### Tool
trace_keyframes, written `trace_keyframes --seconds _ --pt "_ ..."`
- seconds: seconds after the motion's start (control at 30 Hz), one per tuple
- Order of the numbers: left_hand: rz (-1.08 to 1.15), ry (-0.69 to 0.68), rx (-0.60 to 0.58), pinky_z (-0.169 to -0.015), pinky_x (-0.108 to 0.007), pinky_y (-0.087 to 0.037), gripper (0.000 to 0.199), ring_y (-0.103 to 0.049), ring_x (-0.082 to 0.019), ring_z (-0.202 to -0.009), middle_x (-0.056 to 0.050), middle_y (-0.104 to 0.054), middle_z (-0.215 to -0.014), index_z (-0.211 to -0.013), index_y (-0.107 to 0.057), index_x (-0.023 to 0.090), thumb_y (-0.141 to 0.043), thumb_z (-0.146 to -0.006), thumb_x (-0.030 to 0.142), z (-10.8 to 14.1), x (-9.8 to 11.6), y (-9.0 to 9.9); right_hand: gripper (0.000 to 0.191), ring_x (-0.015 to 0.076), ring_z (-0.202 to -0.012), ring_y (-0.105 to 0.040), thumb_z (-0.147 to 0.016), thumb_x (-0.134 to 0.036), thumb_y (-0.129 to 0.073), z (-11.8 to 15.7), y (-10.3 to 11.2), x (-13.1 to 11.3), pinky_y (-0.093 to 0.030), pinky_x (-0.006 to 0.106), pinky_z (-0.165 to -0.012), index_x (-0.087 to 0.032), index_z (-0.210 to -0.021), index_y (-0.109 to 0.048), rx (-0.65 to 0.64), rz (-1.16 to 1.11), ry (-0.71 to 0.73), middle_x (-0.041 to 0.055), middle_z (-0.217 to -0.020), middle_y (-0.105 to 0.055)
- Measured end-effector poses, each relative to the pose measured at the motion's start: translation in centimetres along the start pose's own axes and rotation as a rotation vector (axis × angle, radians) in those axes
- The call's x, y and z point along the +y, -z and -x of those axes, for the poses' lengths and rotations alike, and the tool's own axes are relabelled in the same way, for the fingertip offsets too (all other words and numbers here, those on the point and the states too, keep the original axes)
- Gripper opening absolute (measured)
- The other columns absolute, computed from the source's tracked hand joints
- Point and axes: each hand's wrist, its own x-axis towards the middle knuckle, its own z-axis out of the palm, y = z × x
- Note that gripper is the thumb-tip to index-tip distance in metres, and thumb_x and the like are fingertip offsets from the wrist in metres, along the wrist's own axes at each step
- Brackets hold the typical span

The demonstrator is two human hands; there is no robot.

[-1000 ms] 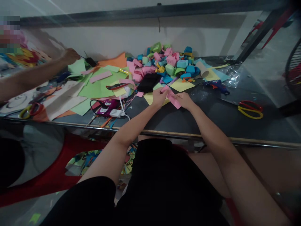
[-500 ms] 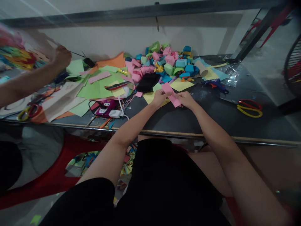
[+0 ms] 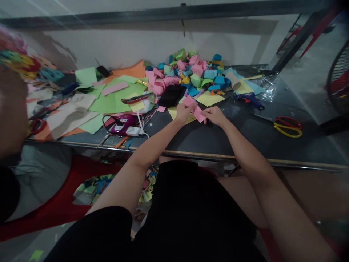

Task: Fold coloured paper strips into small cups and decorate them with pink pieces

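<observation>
Between my hands is a pink strip of paper (image 3: 198,114), slanting down to the right over the dark table (image 3: 201,140). My left hand (image 3: 184,112) pinches its left side. The fingers of my right hand (image 3: 215,115) are closed on its right edge. Beneath and behind the strip lie sheets of yellow paper (image 3: 209,98). A black phone (image 3: 171,95) rests just beyond my left hand. Behind it rises a heap of small folded paper pieces (image 3: 196,70) in pink, blue, green and yellow.
To the right lie a blue glue gun (image 3: 249,99), scissors (image 3: 287,127) with red and yellow handles, and a cardboard tube (image 3: 233,80). A purple power strip (image 3: 124,124) with a white plug sits left, near green paper sheets (image 3: 109,102). A co-worker's arm (image 3: 12,109) is at the far left.
The pink strip has shifted slightly left and its tilt has changed a little, with both hands still on it. The co-worker's arm has drawn back from the table toward the left edge.
</observation>
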Motion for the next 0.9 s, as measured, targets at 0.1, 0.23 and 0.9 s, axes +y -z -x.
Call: trace_keyframes --seconds 0.1,0.23,0.9 --pt "0.026 0.010 0.066 -0.056 -0.023 -0.049 0.026 -0.058 -0.010 -0.061 -0.002 -0.065 -0.067 -0.066 -0.068 0.014 -0.088 -0.070 0.030 0.14 -0.03 -0.08 0.048 0.0093 -0.045 -0.049 -0.089 -0.054 -0.065 -0.04 0.14 -0.13 -0.038 0.025 -0.051 -0.017 -0.058 -0.066 -0.019 -0.009 -0.004 0.0035 -0.051 -0.064" --pt "0.054 0.040 0.149 -0.056 -0.023 -0.048 0.028 -0.058 -0.009 -0.059 -0.001 -0.063 -0.065 -0.066 -0.066 0.015 -0.084 -0.077 0.034 -0.01 -0.10 -0.24 0.052 0.0086 -0.043 -0.046 -0.085 -0.061 -0.067 -0.05 0.19 -0.35 -0.036 0.026 -0.050 -0.018 -0.056 -0.064 -0.063 -0.034 0.000 0.0031 -0.050 -0.063" --pt "0.120 0.065 0.148 -0.067 -0.029 -0.055 0.027 -0.069 -0.015 -0.071 -0.006 -0.072 -0.077 -0.078 -0.071 0.018 -0.076 -0.084 0.044 -0.43 -0.13 0.22 0.058 0.0069 -0.042 -0.043 -0.082 -0.067 -0.069 0.21 0.50 -0.55 -0.033 0.023 -0.047 -0.017 -0.054 -0.063 -0.134 -0.021 0.007 0.0029 -0.047 -0.061"
